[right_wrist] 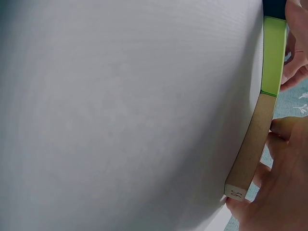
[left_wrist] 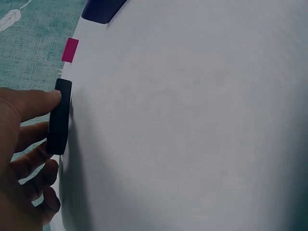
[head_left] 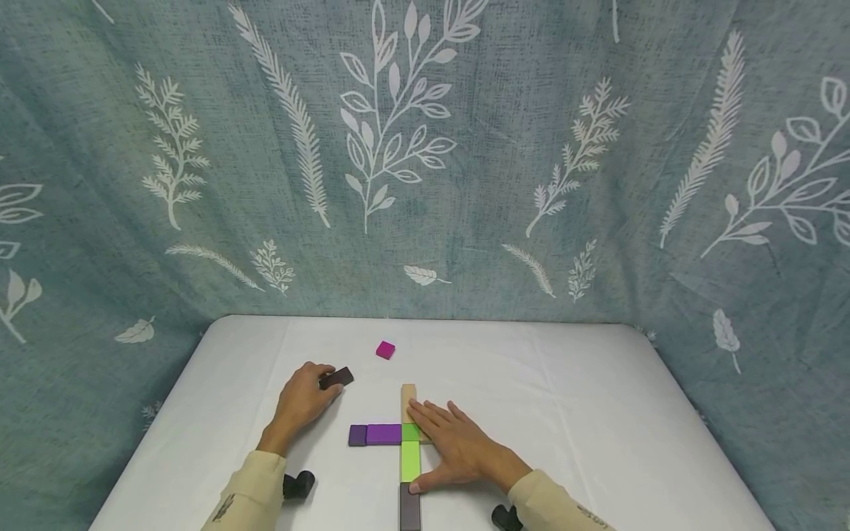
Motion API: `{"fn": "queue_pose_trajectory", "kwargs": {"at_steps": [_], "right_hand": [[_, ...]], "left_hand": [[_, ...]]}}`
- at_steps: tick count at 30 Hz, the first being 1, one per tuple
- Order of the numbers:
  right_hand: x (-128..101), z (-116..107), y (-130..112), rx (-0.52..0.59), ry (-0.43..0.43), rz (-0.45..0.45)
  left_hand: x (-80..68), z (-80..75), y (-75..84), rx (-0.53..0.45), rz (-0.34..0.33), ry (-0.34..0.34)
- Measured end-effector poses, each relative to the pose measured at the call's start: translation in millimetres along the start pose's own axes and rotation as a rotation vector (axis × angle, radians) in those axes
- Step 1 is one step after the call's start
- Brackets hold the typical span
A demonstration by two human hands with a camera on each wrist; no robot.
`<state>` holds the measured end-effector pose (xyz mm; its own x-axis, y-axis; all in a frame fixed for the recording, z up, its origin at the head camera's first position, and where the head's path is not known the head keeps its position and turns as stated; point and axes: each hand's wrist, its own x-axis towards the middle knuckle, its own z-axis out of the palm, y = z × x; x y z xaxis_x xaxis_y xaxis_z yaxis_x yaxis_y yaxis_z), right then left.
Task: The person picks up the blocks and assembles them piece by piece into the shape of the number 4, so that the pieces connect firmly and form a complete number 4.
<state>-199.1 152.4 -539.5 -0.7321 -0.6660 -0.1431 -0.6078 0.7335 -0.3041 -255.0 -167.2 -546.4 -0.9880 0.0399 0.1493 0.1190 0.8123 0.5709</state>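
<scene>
A cross of flat blocks lies on the white table (head_left: 564, 398): a tan block (head_left: 407, 392) at the far end, a green block (head_left: 410, 459), a purple block (head_left: 384, 434), a dark purple block (head_left: 357, 435), and a dark block (head_left: 409, 509) at the near end. My right hand (head_left: 451, 442) rests flat beside the tan block (right_wrist: 250, 149) and green block (right_wrist: 273, 55), fingers straight, thumb at the green block's near end. Left of the cross, my left hand (head_left: 302, 398) pinches a small dark block (head_left: 336, 378) at its fingertips. In the left wrist view the thumb touches this dark block (left_wrist: 60, 118).
A small magenta block (head_left: 385, 349) lies alone farther back on the table, also seen as the magenta block (left_wrist: 70, 50) in the left wrist view. A grey-green leaf-patterned curtain (head_left: 425, 147) hangs behind and around the table. The table's back edge runs just beyond the magenta block.
</scene>
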Motion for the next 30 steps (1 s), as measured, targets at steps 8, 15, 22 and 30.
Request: {"fn": "queue_pose_trajectory", "kwargs": {"at_steps": [8,15,22,30], "right_hand": [[0.3,0.4,-0.2,-0.008,0.005,-0.005],[0.9,1.2,0.8,-0.003,-0.002,0.000],[1.3,1.5,-0.2,-0.009,-0.002,0.001],[2.1,0.0,-0.5,-0.004,-0.013,0.016]], "left_hand": [[1.6,0.2,2.2,0.033,-0.027,-0.003],[-0.4,-0.7,4.9,0.031,-0.054,-0.014],[-1.8,0.4,11.9,0.038,-0.077,-0.053],[-1.7,1.5,21.2,0.069,-0.073,-0.098]]}}
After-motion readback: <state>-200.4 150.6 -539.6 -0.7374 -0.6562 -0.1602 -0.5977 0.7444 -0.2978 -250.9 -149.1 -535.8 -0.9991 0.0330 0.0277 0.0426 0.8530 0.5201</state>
